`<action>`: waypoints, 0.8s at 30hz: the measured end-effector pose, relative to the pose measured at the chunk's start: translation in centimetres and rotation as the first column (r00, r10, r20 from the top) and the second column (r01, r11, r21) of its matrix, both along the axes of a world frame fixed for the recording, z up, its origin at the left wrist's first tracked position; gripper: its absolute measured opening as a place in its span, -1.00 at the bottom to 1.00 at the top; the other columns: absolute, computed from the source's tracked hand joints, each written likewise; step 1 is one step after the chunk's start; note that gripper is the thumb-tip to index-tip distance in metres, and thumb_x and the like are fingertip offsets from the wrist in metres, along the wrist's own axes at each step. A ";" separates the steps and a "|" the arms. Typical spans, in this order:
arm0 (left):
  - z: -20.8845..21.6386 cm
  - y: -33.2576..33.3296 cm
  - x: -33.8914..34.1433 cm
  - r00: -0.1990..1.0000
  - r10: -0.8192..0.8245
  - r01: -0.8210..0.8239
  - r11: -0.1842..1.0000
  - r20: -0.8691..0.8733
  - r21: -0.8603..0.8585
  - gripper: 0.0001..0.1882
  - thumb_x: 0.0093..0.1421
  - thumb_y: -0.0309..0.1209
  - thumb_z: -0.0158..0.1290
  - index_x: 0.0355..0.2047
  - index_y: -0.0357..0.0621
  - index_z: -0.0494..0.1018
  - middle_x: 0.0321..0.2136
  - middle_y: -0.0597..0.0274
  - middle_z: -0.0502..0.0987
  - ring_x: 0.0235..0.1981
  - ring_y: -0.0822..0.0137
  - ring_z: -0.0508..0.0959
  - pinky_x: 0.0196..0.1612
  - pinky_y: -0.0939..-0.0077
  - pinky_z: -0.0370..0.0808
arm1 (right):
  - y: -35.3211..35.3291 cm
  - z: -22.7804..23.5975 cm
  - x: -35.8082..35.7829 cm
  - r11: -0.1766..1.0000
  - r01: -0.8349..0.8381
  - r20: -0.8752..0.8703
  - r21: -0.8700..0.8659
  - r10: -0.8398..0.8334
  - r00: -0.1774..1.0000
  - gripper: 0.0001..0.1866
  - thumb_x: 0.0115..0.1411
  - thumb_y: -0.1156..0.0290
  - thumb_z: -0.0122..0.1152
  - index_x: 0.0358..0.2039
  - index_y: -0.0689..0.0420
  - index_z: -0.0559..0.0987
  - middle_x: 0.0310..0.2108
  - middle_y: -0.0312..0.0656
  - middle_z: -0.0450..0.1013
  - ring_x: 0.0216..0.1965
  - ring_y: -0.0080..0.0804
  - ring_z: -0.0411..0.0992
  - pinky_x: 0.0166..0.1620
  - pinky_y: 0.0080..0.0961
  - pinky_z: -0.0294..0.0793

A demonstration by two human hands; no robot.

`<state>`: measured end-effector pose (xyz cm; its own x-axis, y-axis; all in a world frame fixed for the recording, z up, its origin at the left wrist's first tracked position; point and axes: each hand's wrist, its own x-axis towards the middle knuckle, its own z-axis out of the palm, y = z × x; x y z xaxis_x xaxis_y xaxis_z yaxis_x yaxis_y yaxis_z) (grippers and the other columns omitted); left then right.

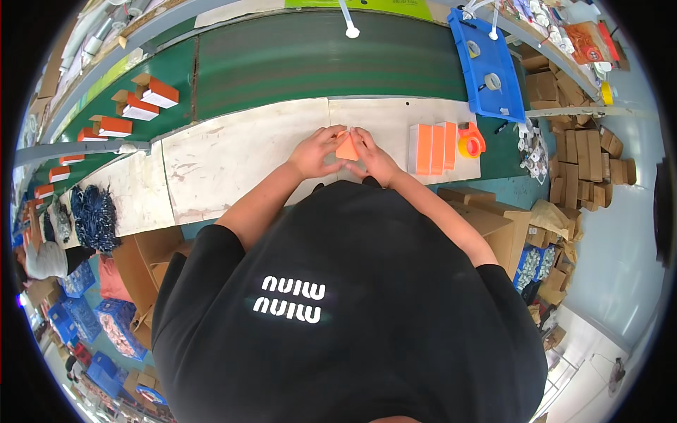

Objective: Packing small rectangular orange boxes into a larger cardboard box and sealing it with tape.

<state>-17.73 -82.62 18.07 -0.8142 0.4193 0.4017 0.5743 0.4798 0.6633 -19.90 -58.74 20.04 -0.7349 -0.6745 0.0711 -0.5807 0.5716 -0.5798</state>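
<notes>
Between my two hands, over the pale work surface, is a small orange carton (346,149). My left hand (315,152) grips its left side, with the fingers at the top and the thumb low. On the other side my right hand (374,159) presses against the carton with bent fingers. Part of the carton is hidden by the fingers. To the right of my right hand stand several orange-and-white boxes (425,149) in a close row. Beside them is an orange-red tape dispenser (470,141) with a yellow roll.
A green conveyor belt (331,56) runs behind the work surface, with several open orange-and-white boxes (111,127) at the left. A blue tray (486,67) holding tape rolls lies at the far right. A bundle of dark cables (94,217) is at the left; cardboard cartons (493,225) stand below the table.
</notes>
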 end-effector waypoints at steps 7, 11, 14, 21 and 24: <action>-0.6 0.5 -0.4 0.991 -0.007 0.029 0.987 0.134 -0.160 -0.51 0.30 -0.22 0.17 0.22 -0.02 0.47 0.25 0.19 0.41 0.09 0.03 0.54 0.09 0.19 0.56 | 0.2 -0.5 0.1 0.983 0.035 0.025 0.182 -0.041 0.999 -0.23 0.34 0.18 0.20 0.44 0.14 0.13 0.24 -0.01 0.22 -0.06 0.07 0.54 -0.11 -0.15 0.63; -1.0 0.3 -0.3 0.991 -0.001 0.013 0.996 0.135 -0.086 -0.49 0.32 -0.23 0.14 0.27 0.01 0.44 0.30 0.16 0.39 0.12 0.00 0.53 0.14 0.19 0.54 | -0.4 0.2 0.2 0.993 0.030 0.063 0.113 -0.037 0.997 -0.25 0.36 0.21 0.16 0.45 0.14 0.11 0.22 -0.02 0.22 -0.10 0.05 0.55 -0.13 -0.15 0.63; -0.5 -0.2 -0.4 0.986 -0.058 0.071 0.994 0.154 -0.081 -0.46 0.34 -0.28 0.12 0.32 -0.02 0.39 0.34 0.14 0.35 0.14 -0.01 0.52 0.17 0.20 0.52 | -0.6 -0.3 0.7 0.974 0.041 0.093 0.221 -0.062 0.994 -0.23 0.35 0.21 0.16 0.44 0.21 0.09 0.21 0.03 0.21 -0.09 0.06 0.54 -0.12 -0.15 0.63; -2.2 -0.3 -0.1 0.997 -0.053 0.055 0.998 0.053 -0.026 -0.46 0.41 -0.29 -0.04 0.38 -0.06 0.29 0.42 0.01 0.22 0.20 -0.11 0.47 0.22 0.15 0.50 | -1.0 -3.5 0.9 0.938 0.027 -0.239 0.345 0.060 0.969 -0.25 0.30 0.19 0.19 0.34 0.38 0.20 -0.03 0.12 0.35 -0.48 -0.11 0.54 -0.55 -0.23 0.57; -2.8 0.7 -0.3 0.990 -0.070 0.058 0.994 0.123 0.097 -0.39 0.33 -0.31 0.10 0.38 -0.09 0.30 0.34 -0.14 0.33 0.30 -0.17 0.40 0.31 0.06 0.41 | -0.2 -5.9 1.1 0.954 0.051 -0.119 0.295 -0.016 0.993 -0.27 0.36 0.12 0.11 0.32 0.36 0.14 0.03 0.31 0.30 -0.40 0.11 0.56 -0.42 -0.05 0.58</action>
